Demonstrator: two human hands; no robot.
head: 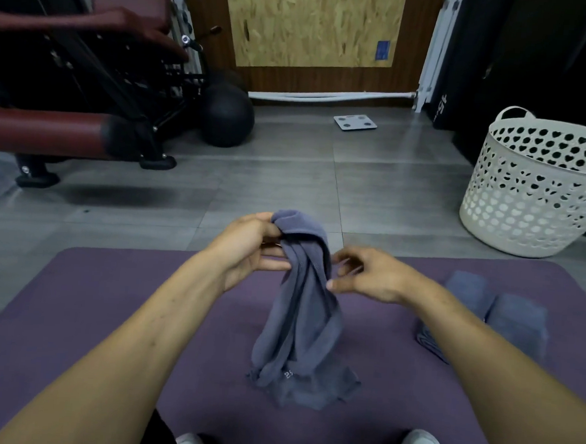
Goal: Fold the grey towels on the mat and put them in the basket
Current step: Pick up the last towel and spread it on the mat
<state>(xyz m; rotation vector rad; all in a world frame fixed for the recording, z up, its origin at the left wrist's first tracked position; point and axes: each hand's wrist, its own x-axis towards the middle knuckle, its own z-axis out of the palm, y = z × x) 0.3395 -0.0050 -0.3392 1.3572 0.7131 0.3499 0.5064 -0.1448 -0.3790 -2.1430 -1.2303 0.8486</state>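
Your grey towel [301, 311] hangs bunched and twisted, its top lifted, its lower edge crumpled on the purple mat [108, 296]. Two folded grey towels [495, 309] lie side by side at the mat's right. The white perforated basket [533, 188] stands upright on the floor beyond.

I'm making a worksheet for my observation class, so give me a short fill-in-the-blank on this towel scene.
1. The left hand holds the top of a grey towel whose lower end rests on the ____ mat.
2. The white basket, with heart-shaped holes, stands on the floor to the person's ____.
3. Beside the right hand, ____ folded towels lie on the mat.

Missing words: purple; right; two
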